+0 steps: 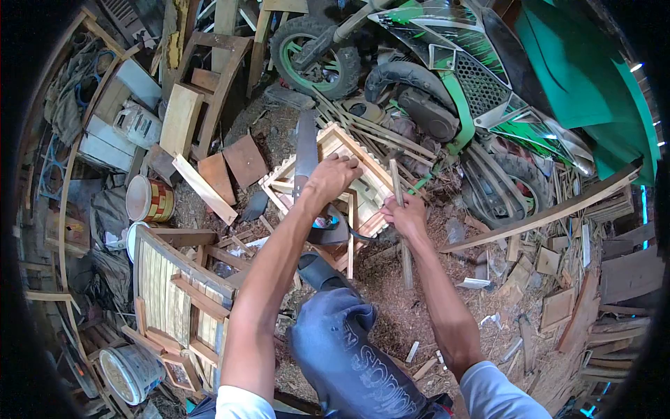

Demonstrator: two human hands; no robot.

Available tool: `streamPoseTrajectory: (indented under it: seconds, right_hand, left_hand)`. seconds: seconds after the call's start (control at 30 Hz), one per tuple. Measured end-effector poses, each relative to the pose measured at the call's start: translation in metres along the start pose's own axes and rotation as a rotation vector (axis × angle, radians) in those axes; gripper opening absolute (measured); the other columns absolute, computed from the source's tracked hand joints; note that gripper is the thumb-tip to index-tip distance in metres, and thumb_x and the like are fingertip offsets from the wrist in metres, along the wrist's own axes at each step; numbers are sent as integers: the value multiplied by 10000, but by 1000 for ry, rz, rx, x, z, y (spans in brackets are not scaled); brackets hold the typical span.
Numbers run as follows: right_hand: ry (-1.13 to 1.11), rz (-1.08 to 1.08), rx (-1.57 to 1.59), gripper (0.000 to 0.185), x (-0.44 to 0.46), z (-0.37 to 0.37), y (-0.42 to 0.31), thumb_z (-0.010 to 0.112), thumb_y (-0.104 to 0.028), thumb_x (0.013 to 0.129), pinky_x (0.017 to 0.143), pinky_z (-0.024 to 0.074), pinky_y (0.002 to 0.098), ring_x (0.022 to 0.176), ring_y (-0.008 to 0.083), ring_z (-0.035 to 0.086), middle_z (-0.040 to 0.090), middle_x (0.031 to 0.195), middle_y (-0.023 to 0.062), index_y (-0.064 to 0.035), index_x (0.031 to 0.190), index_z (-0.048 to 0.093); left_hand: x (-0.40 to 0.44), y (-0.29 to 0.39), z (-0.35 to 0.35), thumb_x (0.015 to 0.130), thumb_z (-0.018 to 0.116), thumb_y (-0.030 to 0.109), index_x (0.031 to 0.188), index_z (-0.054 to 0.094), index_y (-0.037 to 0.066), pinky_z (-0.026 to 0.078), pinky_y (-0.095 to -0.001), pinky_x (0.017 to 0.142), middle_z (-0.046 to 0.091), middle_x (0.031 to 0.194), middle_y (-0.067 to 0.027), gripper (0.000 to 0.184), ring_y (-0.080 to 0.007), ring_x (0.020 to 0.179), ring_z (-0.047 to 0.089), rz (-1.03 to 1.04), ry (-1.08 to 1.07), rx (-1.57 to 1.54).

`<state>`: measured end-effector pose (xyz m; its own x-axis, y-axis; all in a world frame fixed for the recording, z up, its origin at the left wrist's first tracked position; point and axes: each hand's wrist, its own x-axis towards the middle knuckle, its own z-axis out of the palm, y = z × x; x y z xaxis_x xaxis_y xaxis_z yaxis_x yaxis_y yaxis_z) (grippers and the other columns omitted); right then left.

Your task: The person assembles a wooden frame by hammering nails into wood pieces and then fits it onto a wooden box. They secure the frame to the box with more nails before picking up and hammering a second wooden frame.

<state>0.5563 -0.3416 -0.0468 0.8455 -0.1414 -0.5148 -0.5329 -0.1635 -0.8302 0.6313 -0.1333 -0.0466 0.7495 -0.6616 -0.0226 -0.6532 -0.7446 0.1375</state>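
A small wooden crate (364, 155) of light slats sits tilted on the ground in front of me. My left hand (333, 179) is over its open top, fingers curled and close together with the tips bent down out of sight; what they hold, if anything, is hidden. Beside that hand a handsaw (306, 143) lies across the crate's left side, its blade pointing away and its dark handle toward my knee. At the crate's right edge my right hand (406, 213) is closed around a thin wooden strip (407, 262), which points roughly away from me.
A green and black motorbike (447, 77) stands behind the crate among loose sticks. To the left are a slatted wooden panel (164, 279), a paint bucket (150, 199) and a white bucket (131, 373). A long curved plank (544, 209) lies right. Sawdust and offcuts cover the floor.
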Motion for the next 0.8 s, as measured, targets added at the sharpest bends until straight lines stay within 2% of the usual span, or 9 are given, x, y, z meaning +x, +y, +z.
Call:
streamPoseTrajectory:
  seconds: [0.1,0.2,0.3,0.33,0.43,0.53,0.63,0.73,0.8]
  right_hand:
    - [6,-10,18,172,1,-4,3,620,-107,944,623,577,247,746,159,704,688,878,105,42,1025,647]
    - [13,-7,30,178,5,-6,6,613,-102,946,600,581,251,721,163,707,692,875,119,51,1031,642]
    - [26,-5,43,184,3,-8,1,605,-87,943,574,589,259,692,177,714,695,854,151,65,1036,648]
    - [25,-6,34,186,3,-7,0,601,-86,945,567,590,262,686,182,716,692,846,152,68,1040,644]
    - [0,31,-18,198,-3,-6,-12,586,-81,950,543,589,273,659,200,720,689,840,157,76,1065,628]
    - [-1,37,-52,212,-13,-2,-24,568,-75,953,521,588,286,637,223,723,689,840,175,87,1083,612]
    - [4,-4,-123,229,-7,-1,-16,553,-69,953,502,587,297,633,240,725,688,843,199,98,1105,593]
    - [-24,12,-217,244,-11,0,-23,539,-72,955,498,589,310,631,255,725,684,856,216,106,1119,574]
    - [-52,48,-217,249,-14,2,-28,525,-74,960,498,591,319,632,258,725,683,869,222,106,1129,558]
  left_hand:
    - [6,5,-2,750,716,173,1130,672,152,450,-395,971,628,1134,-63,383,-275,1116,594,27,9,38]
    - [8,3,-11,752,692,139,1059,706,176,468,-397,945,653,1065,-69,309,-280,1052,625,81,147,-45]
    - [19,2,-18,761,653,124,977,732,186,507,-403,880,681,1005,-81,238,-299,966,652,-72,-307,-25]
    - [18,-1,-7,759,629,134,904,740,183,536,-415,808,704,979,-75,189,-310,907,665,-158,-297,-144]
    - [17,-2,8,778,627,150,968,707,104,546,-425,798,683,1054,-139,211,-352,941,654,-275,-96,-300]
    - [20,13,23,786,634,149,1064,638,10,538,-441,825,641,1060,-216,310,-393,962,635,-572,258,-165]
    - [18,15,24,875,577,185,1146,565,-49,526,-422,888,602,1117,-217,358,-380,1011,617,-626,255,-150]
    - [21,21,24,859,605,180,1124,583,-35,512,-425,913,616,1097,-211,341,-382,1009,616,-684,206,-215]
    - [22,22,26,821,634,147,1141,574,-36,521,-457,867,628,1067,-243,373,-405,972,626,-675,288,-93]
